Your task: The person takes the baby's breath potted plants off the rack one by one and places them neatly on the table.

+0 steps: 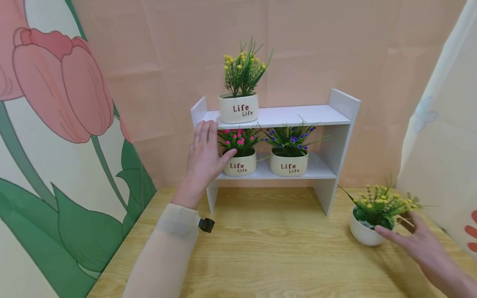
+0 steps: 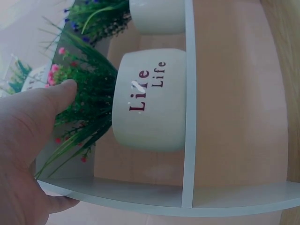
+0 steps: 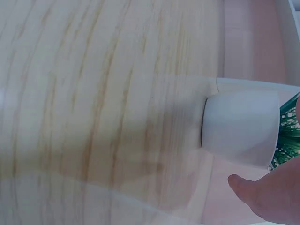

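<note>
Before you extended a wood-grain table [image 1: 268, 256], pale yellow-brown in colour. Behind the table you saw a creased peach backdrop [image 1: 316, 49]. Along the table's left edge stood a panel [image 1: 72, 161] printed with large pink tulips, green stems and broad leaves; along its right edge, a pale sheet [image 1: 447, 136] bore a red motif [image 1: 472, 230], partly cut off.

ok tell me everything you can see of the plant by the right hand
The plant has small yellow flowers, thin green leaves and a smooth, rounded white pot, seemingly ceramic or plastic, with no lettering in view. It is roughly upright at the right of the wooden table, beyond the shelf's right end. The right hand is around it; whether they touch is unclear.
</note>
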{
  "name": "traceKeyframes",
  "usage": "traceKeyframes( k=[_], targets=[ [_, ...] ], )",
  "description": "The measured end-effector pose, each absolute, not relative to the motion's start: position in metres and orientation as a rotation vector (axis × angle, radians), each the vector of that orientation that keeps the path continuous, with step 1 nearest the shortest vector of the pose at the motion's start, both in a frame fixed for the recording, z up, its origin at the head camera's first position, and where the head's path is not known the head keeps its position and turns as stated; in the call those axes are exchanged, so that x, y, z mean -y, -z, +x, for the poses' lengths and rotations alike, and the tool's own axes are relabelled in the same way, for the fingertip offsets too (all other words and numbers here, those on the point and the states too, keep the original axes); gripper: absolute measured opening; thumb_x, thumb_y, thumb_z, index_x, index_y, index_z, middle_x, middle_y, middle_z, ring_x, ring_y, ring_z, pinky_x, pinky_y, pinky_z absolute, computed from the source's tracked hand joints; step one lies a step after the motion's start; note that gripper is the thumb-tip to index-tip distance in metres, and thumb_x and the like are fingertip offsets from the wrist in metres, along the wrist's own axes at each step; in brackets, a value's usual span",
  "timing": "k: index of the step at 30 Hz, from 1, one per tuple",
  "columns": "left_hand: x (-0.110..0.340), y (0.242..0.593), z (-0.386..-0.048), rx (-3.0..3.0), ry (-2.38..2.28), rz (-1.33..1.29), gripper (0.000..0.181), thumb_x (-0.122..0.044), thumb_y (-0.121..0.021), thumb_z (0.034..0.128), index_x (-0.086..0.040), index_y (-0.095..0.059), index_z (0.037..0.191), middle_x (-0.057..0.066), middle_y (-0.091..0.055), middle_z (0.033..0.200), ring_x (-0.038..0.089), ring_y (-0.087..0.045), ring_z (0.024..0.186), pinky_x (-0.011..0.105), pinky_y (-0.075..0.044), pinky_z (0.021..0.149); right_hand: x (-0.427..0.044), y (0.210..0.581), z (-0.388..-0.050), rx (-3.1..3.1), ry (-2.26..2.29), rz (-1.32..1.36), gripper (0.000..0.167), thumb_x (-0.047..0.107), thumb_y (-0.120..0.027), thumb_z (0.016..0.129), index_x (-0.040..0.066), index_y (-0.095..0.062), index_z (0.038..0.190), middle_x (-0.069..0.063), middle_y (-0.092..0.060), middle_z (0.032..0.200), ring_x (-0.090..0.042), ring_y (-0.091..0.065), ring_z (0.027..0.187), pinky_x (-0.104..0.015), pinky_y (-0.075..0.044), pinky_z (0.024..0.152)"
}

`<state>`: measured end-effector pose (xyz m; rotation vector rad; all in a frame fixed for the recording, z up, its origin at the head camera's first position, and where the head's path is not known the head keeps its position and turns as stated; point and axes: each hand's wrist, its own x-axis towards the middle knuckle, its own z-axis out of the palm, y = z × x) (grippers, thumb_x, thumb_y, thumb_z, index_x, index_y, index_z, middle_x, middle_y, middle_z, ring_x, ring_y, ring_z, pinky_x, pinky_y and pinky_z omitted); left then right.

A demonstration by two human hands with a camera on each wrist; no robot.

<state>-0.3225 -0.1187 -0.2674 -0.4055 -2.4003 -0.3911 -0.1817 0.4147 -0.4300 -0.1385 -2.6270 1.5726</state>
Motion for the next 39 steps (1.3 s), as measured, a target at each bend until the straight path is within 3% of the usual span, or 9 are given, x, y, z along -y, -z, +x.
traceKeyframes(
  k=[5, 10, 13, 17, 26, 29, 31, 33, 39],
  targets=[
    [0.119, 0.267, -0.322, 2.401, 0.387, -0.405, 0.101, -0.058, -0.078, 0.1, -0.007, -0.025, 0.17, 0.015, -0.028, 0.174, 0.032, -0.014, 0.166, 0.059, -0.035, 0.128, -0.416, 0.429, -0.179, 2.562, -1.593, -0.133, 0.104, 0.036, -0.066, 0.113, 0.014, 0.014, 0.176, -0.031, 0.014, 0.178, -0.059, 0.009, 0.16, -0.086, -0.01, 0.117],
    [0.119, 0.267, -0.322, 2.406, 0.383, -0.404, 0.102, -0.059, -0.077, 0.1002, -0.007, -0.025, 0.17, 0.015, -0.027, 0.174, 0.032, -0.013, 0.166, 0.058, -0.033, 0.129, -0.418, 0.421, -0.178, 2.559, -1.615, -0.152, 0.109, 0.038, -0.065, 0.113, 0.009, 0.023, 0.172, -0.033, 0.02, 0.176, -0.06, 0.011, 0.159, -0.085, -0.008, 0.118],
    [0.119, 0.267, -0.322, 2.402, 0.383, -0.405, 0.102, -0.059, -0.077, 0.1, -0.007, -0.025, 0.17, 0.015, -0.028, 0.174, 0.032, -0.014, 0.166, 0.058, -0.034, 0.128, -0.42, 0.416, -0.177, 2.583, -1.558, -0.148, 0.113, 0.038, -0.064, 0.113, 0.01, 0.03, 0.168, -0.035, 0.022, 0.174, -0.062, 0.009, 0.158, -0.05, -0.026, 0.131],
    [0.12, 0.267, -0.322, 2.393, 0.382, -0.406, 0.102, -0.059, -0.077, 0.0998, -0.007, -0.025, 0.17, 0.015, -0.028, 0.174, 0.032, -0.014, 0.166, 0.059, -0.036, 0.127, -0.419, 0.408, -0.175, 2.566, -1.428, -0.099, 0.113, 0.034, -0.067, 0.113, 0.013, 0.029, 0.169, -0.032, 0.019, 0.177, -0.059, 0.008, 0.16, -0.001, -0.032, 0.1],
    [0.119, 0.267, -0.322, 2.408, 0.381, -0.402, 0.102, -0.06, -0.077, 0.1, -0.008, -0.025, 0.171, 0.015, -0.029, 0.174, 0.032, -0.014, 0.166, 0.059, -0.035, 0.128, -0.407, 0.383, -0.17, 2.509, -1.305, -0.007, 0.115, 0.026, -0.072, 0.11, 0.021, 0.025, 0.172, -0.018, 0.018, 0.181, -0.057, 0.01, 0.161, 0.004, -0.019, 0.101],
    [0.119, 0.267, -0.323, 2.406, 0.381, -0.403, 0.102, -0.06, -0.077, 0.1001, -0.008, -0.025, 0.171, 0.015, -0.029, 0.174, 0.032, -0.014, 0.166, 0.058, -0.034, 0.128, -0.402, 0.371, -0.167, 2.53, -1.236, -0.021, 0.115, 0.028, -0.075, 0.108, 0.019, 0.019, 0.174, -0.024, 0.019, 0.18, -0.071, 0.002, 0.154, -0.014, -0.039, 0.114],
    [0.119, 0.267, -0.323, 2.407, 0.381, -0.402, 0.102, -0.06, -0.077, 0.1, -0.008, -0.025, 0.171, 0.015, -0.029, 0.174, 0.032, -0.014, 0.166, 0.059, -0.035, 0.128, -0.397, 0.363, -0.165, 2.54, -1.181, -0.041, 0.116, 0.03, -0.077, 0.107, 0.019, 0.015, 0.175, -0.029, 0.019, 0.178, -0.078, -0.002, 0.149, -0.051, -0.045, 0.121],
    [0.119, 0.267, -0.323, 2.412, 0.382, -0.4, 0.102, -0.06, -0.076, 0.1001, -0.008, -0.025, 0.171, 0.014, -0.028, 0.174, 0.032, -0.014, 0.166, 0.059, -0.034, 0.128, -0.391, 0.354, -0.164, 2.551, -1.102, -0.064, 0.116, 0.033, -0.08, 0.105, 0.015, 0.01, 0.176, -0.036, 0.016, 0.176, -0.083, -0.008, 0.144, -0.082, -0.038, 0.108],
    [0.119, 0.267, -0.323, 2.413, 0.38, -0.401, 0.102, -0.061, -0.076, 0.1, -0.008, -0.025, 0.171, 0.014, -0.028, 0.174, 0.032, -0.014, 0.167, 0.059, -0.035, 0.127, -0.373, 0.337, -0.163, 2.515, -0.99, 0.03, 0.112, 0.031, -0.085, 0.101, 0.013, -0.005, 0.178, -0.04, 0.003, 0.176, -0.083, -0.018, 0.14, -0.09, -0.017, 0.111]
  ],
)
